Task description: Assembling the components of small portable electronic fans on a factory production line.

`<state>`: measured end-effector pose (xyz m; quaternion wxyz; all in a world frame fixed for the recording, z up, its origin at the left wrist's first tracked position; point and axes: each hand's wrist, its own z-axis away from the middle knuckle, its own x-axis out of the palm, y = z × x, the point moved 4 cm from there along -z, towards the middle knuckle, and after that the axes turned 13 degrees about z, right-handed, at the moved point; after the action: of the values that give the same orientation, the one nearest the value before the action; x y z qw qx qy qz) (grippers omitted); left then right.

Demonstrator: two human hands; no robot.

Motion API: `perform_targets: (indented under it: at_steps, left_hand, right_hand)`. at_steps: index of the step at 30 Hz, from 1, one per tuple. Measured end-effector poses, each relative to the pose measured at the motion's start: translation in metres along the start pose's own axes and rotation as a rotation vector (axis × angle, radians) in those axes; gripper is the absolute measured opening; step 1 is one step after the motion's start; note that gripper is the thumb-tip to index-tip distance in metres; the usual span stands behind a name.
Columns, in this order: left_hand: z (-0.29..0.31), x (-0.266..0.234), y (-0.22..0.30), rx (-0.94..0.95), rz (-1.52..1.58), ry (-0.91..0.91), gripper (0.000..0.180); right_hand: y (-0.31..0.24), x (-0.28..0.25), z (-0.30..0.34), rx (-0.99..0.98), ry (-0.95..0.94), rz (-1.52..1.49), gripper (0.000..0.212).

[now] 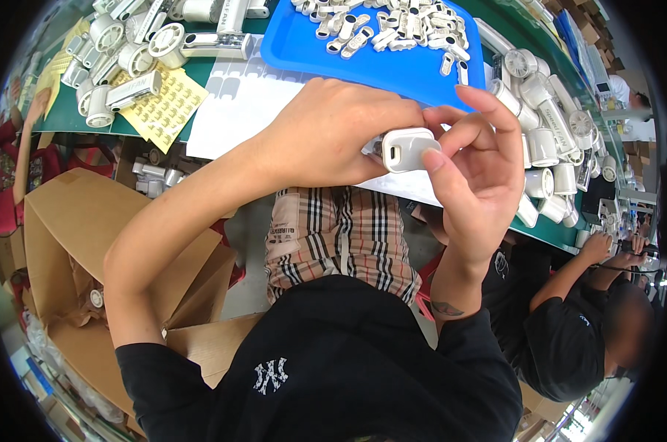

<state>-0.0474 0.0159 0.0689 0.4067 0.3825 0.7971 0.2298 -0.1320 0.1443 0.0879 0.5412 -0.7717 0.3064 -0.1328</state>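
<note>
My left hand [341,129] is closed around a white handheld fan [409,151], held above the table edge. The fan's end faces up at me and shows a grey face with a small dark slot. Most of its body is hidden behind my left fingers. From the right, my right hand [484,166] pinches the same end, thumb on the rim and a fingertip behind it, its other fingers curled loosely. Just beyond my hands, a blue tray [289,44] carries many small white parts with dark ovals [359,40].
Piles of white fans lie left [168,44] and right [543,147] on the green table. Yellow sticker sheets [168,103] and a white sheet [215,118] lie nearer. An open cardboard box [75,206] stands below left. A co-worker [569,324] sits close on the right; another person's arm [31,125] shows far left.
</note>
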Motion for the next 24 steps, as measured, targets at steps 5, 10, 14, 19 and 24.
perform_targets:
  at_steps: [5,10,14,19,24]
  left_hand:
    - [0.000,0.000,0.000,-0.011,-0.003,-0.008,0.036]
    - [0.000,0.000,0.000,-0.018,0.001,-0.011,0.036]
    - [0.001,0.000,0.001,-0.008,-0.003,-0.007,0.037]
    - [0.002,0.001,0.001,-0.017,-0.008,-0.013,0.038]
    - [-0.001,-0.002,0.000,-0.095,-0.036,-0.120,0.033]
  right_hand:
    - [0.000,0.000,0.000,-0.006,0.005,0.016,0.056]
    - [-0.001,0.002,0.001,-0.020,0.009,0.036,0.055]
    - [-0.002,0.001,0.002,-0.020,0.005,0.046,0.055]
    - [-0.005,0.003,0.003,-0.022,0.049,0.090,0.051]
    - [-0.026,-0.008,-0.008,-0.071,-0.073,0.788,0.041]
